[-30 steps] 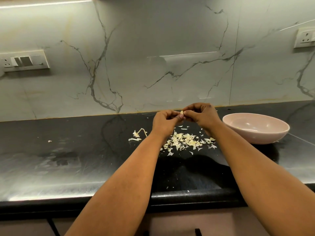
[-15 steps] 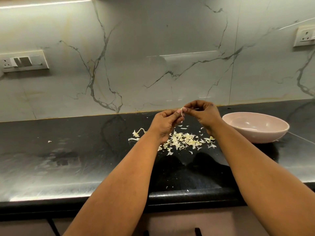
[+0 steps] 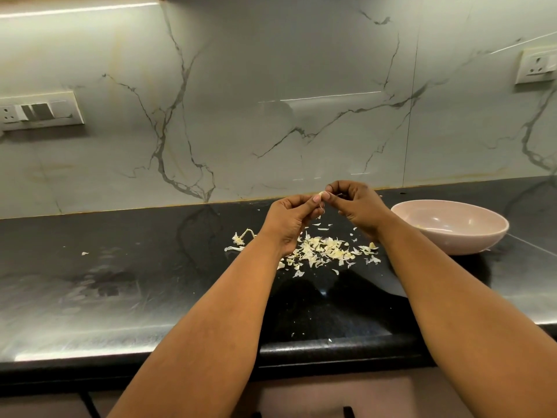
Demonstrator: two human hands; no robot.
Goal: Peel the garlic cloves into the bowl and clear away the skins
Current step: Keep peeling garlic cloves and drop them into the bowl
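Fingertips of both hands meet over a single garlic clove [image 3: 322, 194], held in the air above the black counter [image 3: 120, 267], just in front of the marble backsplash [image 3: 271, 101]. The left hand [image 3: 291, 220] pinches the clove from the left with its fingers curled under, and a thin strip of skin seems to dangle below that grip. The right hand [image 3: 357, 206] closes in from the other side, thumb and forefinger nipped at the clove's end as if tugging skin; how much skin is left on the clove is too small to tell.

Directly beneath the hands lies the heap of peeled skins [image 3: 325, 251], loose flakes scattered across the dark surface. A stem piece with some papery husk [image 3: 241, 238] sits just left of the heap, near the left forearm, and one stray flake [image 3: 85, 253] lies well apart on the left.

What matters for the next move is the pink bowl [image 3: 449, 226]: it stands on the counter to the right of the hands, beside the right forearm, so the right hand is clearly the nearer one. Something pale shows low inside its near wall, perhaps cloves already done. Once this clove is clean, a short carry rightward by the right hand would likely drop it in, while the left hand stays over the skins. Clearing the skins has yet to be done.

Wall sockets sit at the far left [image 3: 39, 111] and far right [image 3: 538, 66] of the backsplash.
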